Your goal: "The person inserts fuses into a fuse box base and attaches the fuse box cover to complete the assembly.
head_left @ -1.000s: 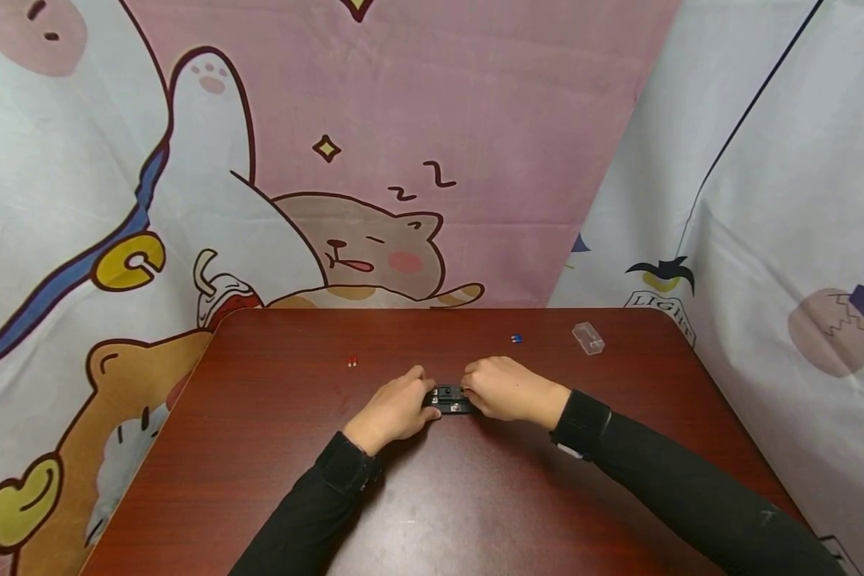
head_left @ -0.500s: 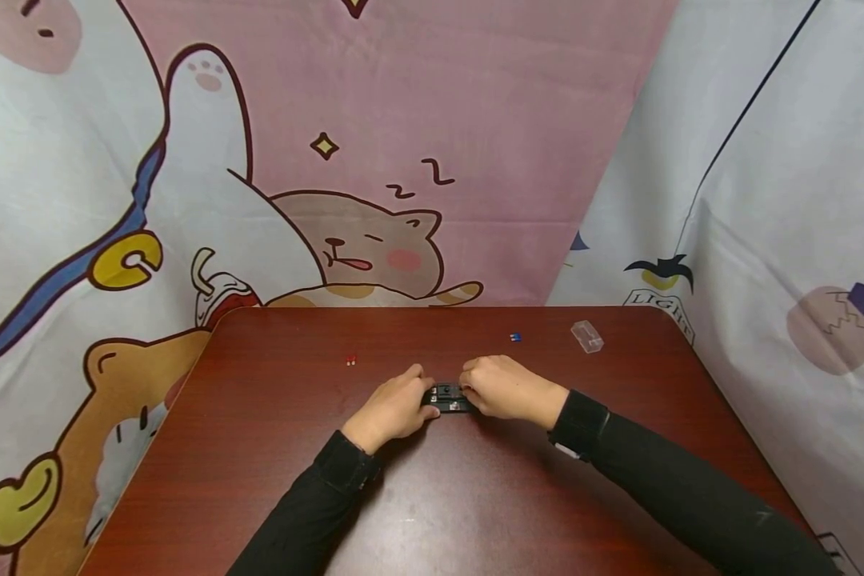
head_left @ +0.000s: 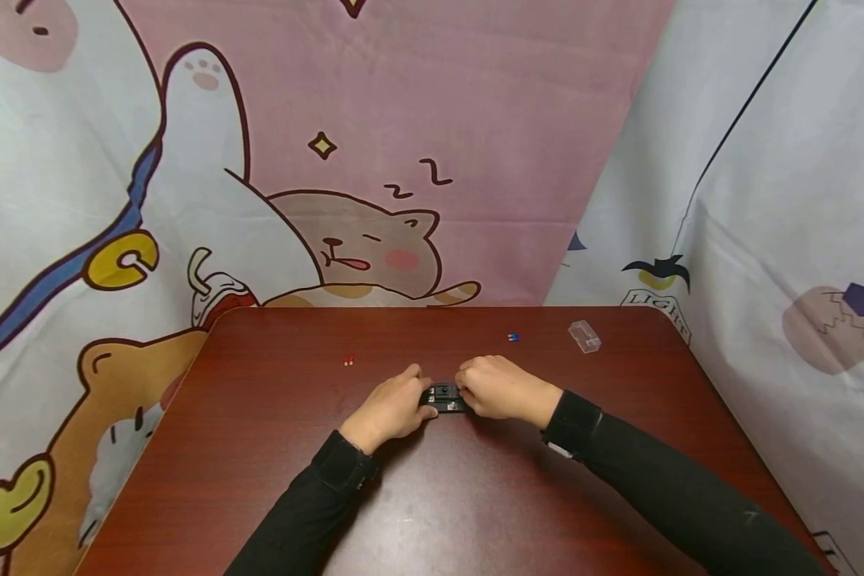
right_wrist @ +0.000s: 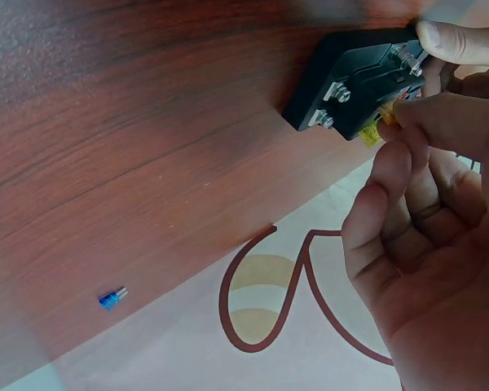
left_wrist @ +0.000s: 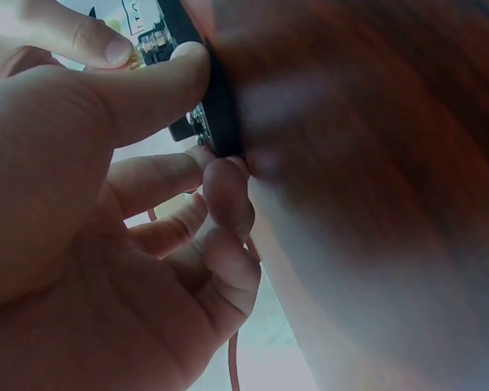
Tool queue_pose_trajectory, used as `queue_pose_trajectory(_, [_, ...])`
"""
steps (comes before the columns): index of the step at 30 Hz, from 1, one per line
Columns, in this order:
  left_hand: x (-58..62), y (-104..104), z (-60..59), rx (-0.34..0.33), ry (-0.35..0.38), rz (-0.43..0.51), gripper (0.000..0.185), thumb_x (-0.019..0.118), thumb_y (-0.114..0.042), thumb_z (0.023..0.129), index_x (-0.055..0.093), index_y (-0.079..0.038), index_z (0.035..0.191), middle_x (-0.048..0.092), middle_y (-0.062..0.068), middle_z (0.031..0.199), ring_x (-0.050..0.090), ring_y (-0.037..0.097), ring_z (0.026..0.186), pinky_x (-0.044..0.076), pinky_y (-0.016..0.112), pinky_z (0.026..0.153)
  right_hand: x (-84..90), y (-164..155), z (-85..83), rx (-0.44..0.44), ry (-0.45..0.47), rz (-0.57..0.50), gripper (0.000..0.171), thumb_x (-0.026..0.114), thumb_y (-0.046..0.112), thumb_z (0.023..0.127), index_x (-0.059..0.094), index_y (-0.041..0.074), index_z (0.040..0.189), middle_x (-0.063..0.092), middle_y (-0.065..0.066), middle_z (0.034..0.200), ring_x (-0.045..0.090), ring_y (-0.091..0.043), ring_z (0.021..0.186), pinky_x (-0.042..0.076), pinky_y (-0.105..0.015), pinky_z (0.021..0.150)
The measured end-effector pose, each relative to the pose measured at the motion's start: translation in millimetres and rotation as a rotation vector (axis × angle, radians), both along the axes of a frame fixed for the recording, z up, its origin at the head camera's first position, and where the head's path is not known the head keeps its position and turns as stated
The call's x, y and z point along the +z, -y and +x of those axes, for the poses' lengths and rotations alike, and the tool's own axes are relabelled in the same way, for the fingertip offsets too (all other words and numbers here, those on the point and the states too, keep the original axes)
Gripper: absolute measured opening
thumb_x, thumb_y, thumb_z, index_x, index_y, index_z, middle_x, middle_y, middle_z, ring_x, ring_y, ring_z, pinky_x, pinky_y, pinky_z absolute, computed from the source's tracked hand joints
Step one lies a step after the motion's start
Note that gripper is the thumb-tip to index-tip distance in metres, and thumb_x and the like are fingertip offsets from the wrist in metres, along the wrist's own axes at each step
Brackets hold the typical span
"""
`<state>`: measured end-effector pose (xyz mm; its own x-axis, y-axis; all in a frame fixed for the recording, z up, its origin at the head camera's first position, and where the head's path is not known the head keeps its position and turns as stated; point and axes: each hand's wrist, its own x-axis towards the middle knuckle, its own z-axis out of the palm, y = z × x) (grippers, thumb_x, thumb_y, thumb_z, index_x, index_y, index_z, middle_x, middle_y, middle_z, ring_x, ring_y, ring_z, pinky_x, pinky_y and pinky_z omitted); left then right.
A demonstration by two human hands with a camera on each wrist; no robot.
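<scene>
A small red piece [head_left: 349,359] lay by itself on the left part of the wooden table [head_left: 259,448]. Near the centre, the left hand [head_left: 391,408] gripped the left end of the black fuse block [head_left: 444,396], thumb and fingers curled round it, seemingly to brace it flat. The block's long axis ran left to right, its screw terminals facing up. The right hand [head_left: 500,388] pinched a yellow fuse [right_wrist: 373,130] against the block's right end. Farther right lay a blue fuse [head_left: 514,338] and a clear plastic cover [head_left: 585,336], well apart from both hands
</scene>
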<state>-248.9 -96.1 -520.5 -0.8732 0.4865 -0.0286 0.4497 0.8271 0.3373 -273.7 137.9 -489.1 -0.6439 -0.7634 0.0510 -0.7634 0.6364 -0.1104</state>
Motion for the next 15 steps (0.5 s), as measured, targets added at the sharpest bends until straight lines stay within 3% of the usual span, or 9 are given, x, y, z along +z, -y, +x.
queue_pose_trajectory(6, [0.3, 0.0, 1.4, -0.008, 0.005, -0.007, 0.046, 0.085, -0.034, 0.1, 0.074, -0.008, 0.137, 0.061, 0.007, 0.113, 0.066, 0.022, 0.088, 0.059, 0.045, 0.083, -6.4, -2.9, 2.9, -0.025, 0.027, -0.034, 0.011, 0.077, 0.013, 0.101, 0.077, 0.014, 0.09, 0.066, 0.005, 0.082, 0.055, -0.006, 0.07, 0.05, -0.027, 0.064])
queue_pose_trajectory(15, [-0.4, -0.4, 0.3, 0.006, 0.01, -0.005, 0.049, 0.084, -0.035, 0.1, 0.073, -0.009, 0.14, 0.062, 0.006, 0.117, 0.067, 0.022, 0.092, 0.06, 0.045, 0.086, -10.5, -7.1, 6.1, -0.038, -0.014, -0.086, 0.008, 0.08, 0.017, 0.102, 0.08, 0.015, 0.094, 0.071, 0.005, 0.088, 0.059, -0.005, 0.073, 0.054, -0.027, 0.068])
